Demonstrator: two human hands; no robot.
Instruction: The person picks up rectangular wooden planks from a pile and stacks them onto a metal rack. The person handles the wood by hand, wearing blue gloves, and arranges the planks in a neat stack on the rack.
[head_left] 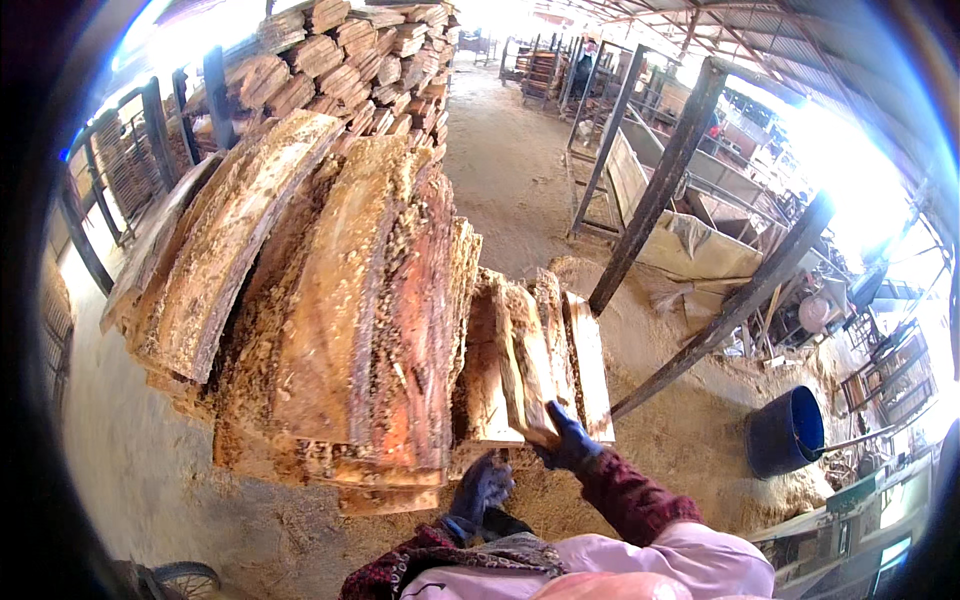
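My right hand (572, 441), in a dark blue glove, is closed around the near end of a narrow, rough-edged wooden plank (530, 372). That plank lies slantwise on top of a low stack of boards (588, 365). Below the stack's near edge is my left hand (483, 488), also gloved, close to my body. Its fingers are blurred and dark, so whether they hold anything does not show. Just left of the hands rises a taller stack of thick, bark-edged slabs (330, 310), strewn with wood chips and sawdust.
More cut timber (350, 60) is piled high at the back left. Dark slanting posts (665, 180) stand to the right, before a large pale bin (700, 245). A blue bucket (786, 432) sits on the sawdust-covered floor (690, 420). A wheel (187, 578) shows at lower left.
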